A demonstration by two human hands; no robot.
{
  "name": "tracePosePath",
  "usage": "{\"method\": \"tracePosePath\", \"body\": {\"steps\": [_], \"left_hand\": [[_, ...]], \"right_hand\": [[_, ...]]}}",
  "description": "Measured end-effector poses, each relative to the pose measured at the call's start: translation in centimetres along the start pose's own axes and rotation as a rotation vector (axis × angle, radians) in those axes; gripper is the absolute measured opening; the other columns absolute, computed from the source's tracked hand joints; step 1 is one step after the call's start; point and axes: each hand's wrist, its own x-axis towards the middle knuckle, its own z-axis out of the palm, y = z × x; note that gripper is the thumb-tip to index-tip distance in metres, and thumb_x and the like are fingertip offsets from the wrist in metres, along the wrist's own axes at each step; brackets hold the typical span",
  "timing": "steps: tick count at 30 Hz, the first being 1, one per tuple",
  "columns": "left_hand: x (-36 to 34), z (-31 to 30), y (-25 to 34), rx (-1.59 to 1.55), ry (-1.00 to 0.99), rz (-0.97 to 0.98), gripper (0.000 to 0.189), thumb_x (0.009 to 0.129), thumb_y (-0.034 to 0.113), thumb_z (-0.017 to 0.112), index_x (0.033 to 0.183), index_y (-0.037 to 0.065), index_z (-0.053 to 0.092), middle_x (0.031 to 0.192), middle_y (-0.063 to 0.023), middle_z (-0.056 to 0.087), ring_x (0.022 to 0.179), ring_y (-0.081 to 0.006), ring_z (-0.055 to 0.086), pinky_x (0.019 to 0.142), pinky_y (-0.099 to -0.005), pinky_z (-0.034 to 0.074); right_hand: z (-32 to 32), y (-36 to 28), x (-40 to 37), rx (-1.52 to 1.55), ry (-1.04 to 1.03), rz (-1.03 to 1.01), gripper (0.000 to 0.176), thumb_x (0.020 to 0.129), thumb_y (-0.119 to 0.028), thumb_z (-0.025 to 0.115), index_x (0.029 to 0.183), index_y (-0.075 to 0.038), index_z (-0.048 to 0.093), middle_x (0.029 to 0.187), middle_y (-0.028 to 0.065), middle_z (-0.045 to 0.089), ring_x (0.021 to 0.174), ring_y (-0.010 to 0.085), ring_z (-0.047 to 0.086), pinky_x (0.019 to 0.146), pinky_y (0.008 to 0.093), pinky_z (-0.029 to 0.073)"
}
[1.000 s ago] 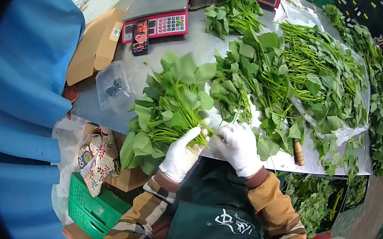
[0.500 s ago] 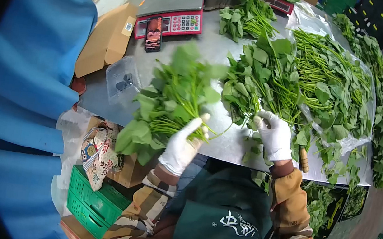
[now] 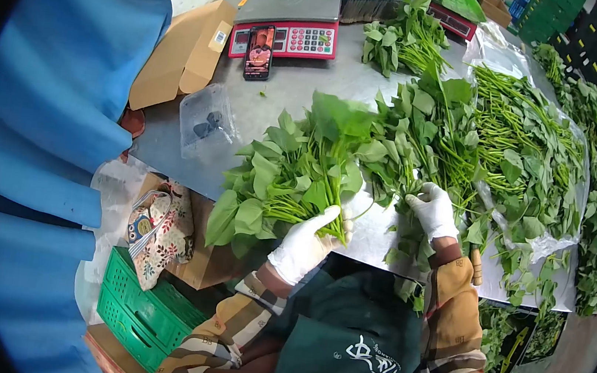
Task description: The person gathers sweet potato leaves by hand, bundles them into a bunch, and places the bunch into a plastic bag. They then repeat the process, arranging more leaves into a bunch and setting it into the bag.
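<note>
My left hand [image 3: 310, 242], in a white glove, is wrapped round the stems of a large bunch of leafy greens [image 3: 289, 174] above the table's front edge. My right hand [image 3: 431, 212], gloved too, has thumb and fingers pinched at the stems of the middle pile of greens [image 3: 425, 127]. To its right a wider pile of long-stemmed greens [image 3: 520, 139] lies on clear plastic. A smaller bunch [image 3: 406, 39] rests farther back. Beside my right wrist a wooden handle [image 3: 476, 265] sticks out from under leaves.
A red scale [image 3: 302, 38] with a phone [image 3: 259, 53] leaning on it stands at the back. Left are a cardboard box [image 3: 184, 53], a clear plastic tray [image 3: 206, 121] and a blue curtain [image 3: 53, 119]. Green crates [image 3: 145, 309] and a patterned bag [image 3: 162, 237] are below the table.
The view has shifted slightly, moving the table's things rightward in the frame. The bunch in my left hand is nearer the middle pile, and my right hand has closed on stems.
</note>
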Motion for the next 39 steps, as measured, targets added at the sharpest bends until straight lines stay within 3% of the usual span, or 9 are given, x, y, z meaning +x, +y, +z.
{"method": "tracePosePath", "body": {"steps": [2, 8, 12, 16, 18, 20, 24, 28, 39], "left_hand": [[0.2, 0.0, -0.3, -0.003, -0.007, 0.022, 0.021, 0.097, 0.012, 0.053, 0.115, 0.001, 0.058, 0.105, -0.01, 0.063, 0.093, -0.0214, 0.062, 0.083, -0.0385, 0.055], [0.3, 0.1, -0.3, -0.064, 0.024, 0.009, 0.026, 0.096, 0.008, 0.054, 0.121, 0.003, 0.055, 0.102, -0.0086, 0.063, 0.092, -0.0204, 0.061, 0.081, -0.0367, 0.053], [0.4, 0.4, -0.2, -0.148, 0.015, -0.022, 0.028, 0.096, 0.007, 0.054, 0.123, 0.003, 0.054, 0.102, -0.0079, 0.061, 0.09, -0.0199, 0.059, 0.083, -0.0363, 0.05], [0.1, 0.6, 0.2, -0.261, 0.056, -0.012, 0.024, 0.094, 0.003, 0.055, 0.118, 0.001, 0.056, 0.098, -0.0104, 0.062, 0.087, -0.0206, 0.059, 0.08, -0.0366, 0.05], [0.0, 1.0, 0.2, -0.253, 0.063, 0.023, 0.023, 0.094, 0.003, 0.055, 0.116, 0.003, 0.057, 0.098, -0.0091, 0.062, 0.087, -0.0202, 0.059, 0.08, -0.0363, 0.05], [0.0, 1.5, 0.5, -0.23, 0.047, 0.037, 0.021, 0.094, 0.004, 0.054, 0.114, 0.004, 0.059, 0.099, -0.0081, 0.063, 0.088, -0.0198, 0.06, 0.081, -0.0361, 0.05], [-0.3, 2.0, 0.4, -0.227, 0.071, 0.072, 0.02, 0.094, 0.004, 0.054, 0.114, 0.005, 0.059, 0.1, -0.008, 0.063, 0.09, -0.0194, 0.06, 0.082, -0.0362, 0.05], [0.0, 2.3, 0.8, -0.243, 0.042, 0.066, 0.019, 0.095, 0.006, 0.053, 0.113, 0.006, 0.059, 0.1, -0.0065, 0.064, 0.09, -0.0189, 0.06, 0.082, -0.0366, 0.049], [0.0, 2.3, 0.4, -0.279, 0.012, 0.062, 0.018, 0.096, 0.008, 0.052, 0.113, 0.006, 0.058, 0.097, -0.0057, 0.061, 0.086, -0.0178, 0.059, 0.082, -0.0365, 0.048]], "right_hand": [[-0.4, -0.8, -0.1, -0.094, -0.035, -0.051, 0.032, 0.079, -0.018, 0.075, 0.098, 0.006, 0.064, 0.079, 0.0111, 0.067, 0.072, 0.0185, 0.063, 0.067, 0.0312, 0.05], [-1.8, -2.9, -0.6, 0.741, -0.086, 0.05, 0.015, 0.083, -0.009, 0.072, 0.087, 0.004, 0.065, 0.076, 0.0019, 0.066, 0.063, 0.0072, 0.057, 0.059, 0.0221, 0.047], [-2.2, -2.3, -1.2, 0.328, -0.102, 0.166, 0.011, 0.083, -0.009, 0.072, 0.087, 0.0, 0.066, 0.076, 0.0013, 0.066, 0.062, 0.0052, 0.055, 0.057, 0.0213, 0.045], [-3.4, -3.0, -2.1, 0.757, 0.022, -0.007, 0.013, 0.083, -0.011, 0.07, 0.077, -0.002, 0.063, 0.067, 0.0004, 0.061, 0.059, 0.0067, 0.054, 0.055, 0.0224, 0.043], [-4.0, -2.6, -2.3, 0.396, -0.015, 0.104, 0.016, 0.081, -0.012, 0.072, 0.079, 0.001, 0.063, 0.066, 0.0018, 0.061, 0.059, 0.0084, 0.056, 0.053, 0.0242, 0.044], [-3.2, 0.3, -2.2, 0.04, 0.105, -0.066, 0.019, 0.08, -0.013, 0.073, 0.082, 0.003, 0.062, 0.067, 0.0023, 0.061, 0.057, 0.0098, 0.057, 0.051, 0.025, 0.045], [-5.0, -3.4, -3.6, 0.736, 0.063, 0.029, 0.011, 0.085, -0.008, 0.068, 0.086, 0.0, 0.062, 0.067, 0.0036, 0.062, 0.051, 0.0107, 0.057, 0.046, 0.0243, 0.044], [-5.9, -3.0, -3.9, 0.577, 0.141, 0.086, 0.01, 0.088, -0.01, 0.066, 0.086, -0.001, 0.064, 0.073, 0.0051, 0.066, 0.052, 0.0094, 0.056, 0.049, 0.0223, 0.044], [-4.7, -3.6, -5.2, 0.912, 0.132, 0.02, 0.024, 0.086, -0.01, 0.07, 0.106, 0.002, 0.063, 0.081, 0.003, 0.065, 0.06, 0.008, 0.055, 0.054, 0.0216, 0.045]]}}
